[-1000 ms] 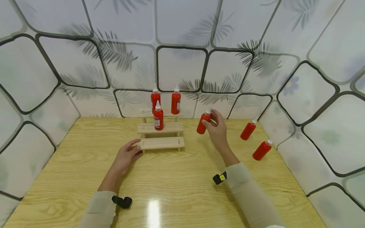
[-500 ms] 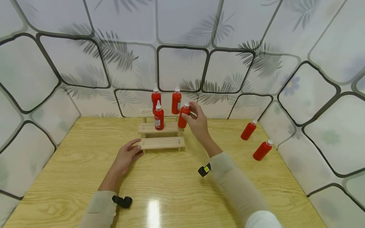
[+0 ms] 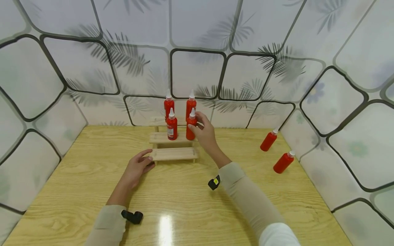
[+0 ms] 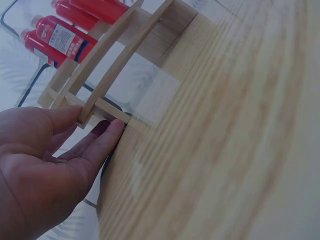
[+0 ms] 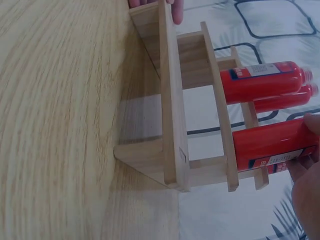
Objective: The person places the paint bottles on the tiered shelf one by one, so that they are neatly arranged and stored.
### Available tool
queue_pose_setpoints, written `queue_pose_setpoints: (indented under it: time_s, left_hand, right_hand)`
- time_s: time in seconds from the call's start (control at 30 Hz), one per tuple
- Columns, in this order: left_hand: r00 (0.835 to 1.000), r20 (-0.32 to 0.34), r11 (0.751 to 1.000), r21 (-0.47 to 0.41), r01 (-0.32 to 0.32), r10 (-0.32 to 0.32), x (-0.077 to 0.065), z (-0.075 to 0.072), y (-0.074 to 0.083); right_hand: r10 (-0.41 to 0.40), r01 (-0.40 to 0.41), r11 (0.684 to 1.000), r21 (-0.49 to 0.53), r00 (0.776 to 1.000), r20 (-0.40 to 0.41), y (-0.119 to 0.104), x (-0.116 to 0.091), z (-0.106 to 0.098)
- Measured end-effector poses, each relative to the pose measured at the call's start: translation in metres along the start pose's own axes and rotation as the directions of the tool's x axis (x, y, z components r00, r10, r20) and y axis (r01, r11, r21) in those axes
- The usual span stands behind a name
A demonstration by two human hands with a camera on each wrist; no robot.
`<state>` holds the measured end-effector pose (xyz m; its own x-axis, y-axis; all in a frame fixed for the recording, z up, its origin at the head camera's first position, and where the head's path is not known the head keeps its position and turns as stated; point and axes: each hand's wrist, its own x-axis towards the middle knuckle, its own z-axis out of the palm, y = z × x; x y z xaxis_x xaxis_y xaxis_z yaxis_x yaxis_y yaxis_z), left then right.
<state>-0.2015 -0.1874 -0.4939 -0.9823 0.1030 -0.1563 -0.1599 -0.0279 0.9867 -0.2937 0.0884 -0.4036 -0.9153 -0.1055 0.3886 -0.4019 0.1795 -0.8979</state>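
Observation:
A three-step wooden display rack stands on the table near the back wall. My left hand pinches the left end of its lowest step, thumb and fingers around the corner. My right hand grips a red squeeze bottle with a white pointed cap, upright at the right of the middle step. In the right wrist view this bottle's base is right at the step. Beside it on the same step stands another red bottle. Two more, a left one and a right one, stand on the top step, partly hidden.
At the right of the table two more red bottles stand apart, one farther back and one nearer. A patterned wall covering closes off the table's back and sides.
My right hand has carried its bottle leftward from beside the rack to the right part of the middle step. My left hand has stayed at the rack's lowest step.

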Motion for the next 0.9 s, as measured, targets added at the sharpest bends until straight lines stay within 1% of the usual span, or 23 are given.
queue_pose_setpoints:
  time_s: [0.17,0.27,0.3,0.4,0.5,0.53,0.63,0.8,0.9]
  left_hand:
    - [1.0,-0.003,1.0,0.0,-0.001,0.001,0.0,0.0,0.0]
    - [1.0,0.0,1.0,0.0,-0.002,0.002,0.0,0.001,0.0]
    - [1.0,-0.001,1.0,0.001,-0.002,0.002,0.0,0.001,0.001]
    - [1.0,0.0,1.0,0.001,-0.005,0.005,0.0,0.001,0.0]
    - [1.0,0.001,1.0,-0.002,-0.008,0.008,0.001,0.001,-0.001]
    - [1.0,0.004,1.0,-0.004,-0.009,0.009,0.001,0.001,-0.001]
    - [1.0,0.013,1.0,-0.007,-0.012,0.012,0.001,0.002,-0.002]
    - [1.0,0.001,1.0,-0.013,-0.01,0.01,0.002,0.002,-0.001]
    - [1.0,-0.01,1.0,-0.02,-0.008,0.008,0.002,0.002,-0.001]
  right_hand:
    - [-0.029,0.029,0.999,-0.029,1.0,0.006,-0.022,-0.009,0.0]
    - [-0.03,0.03,0.999,-0.026,1.0,0.006,-0.024,-0.01,0.001]
    - [-0.038,0.038,0.999,-0.029,0.999,0.002,-0.019,-0.008,0.001]
    - [-0.047,0.047,0.998,-0.03,0.999,0.005,-0.016,-0.008,0.003]
    - [-0.062,0.063,0.997,-0.054,0.998,0.013,-0.018,-0.011,0.0]
    - [-0.06,0.06,0.997,-0.058,0.998,0.017,-0.024,-0.014,-0.003]
    - [-0.079,0.079,0.992,-0.095,0.997,0.012,-0.029,-0.021,-0.011]
    - [-0.12,0.117,0.984,-0.135,0.993,-0.014,-0.026,-0.035,-0.03]
    - [-0.12,0.114,0.985,-0.128,0.992,-0.043,-0.024,-0.044,-0.046]
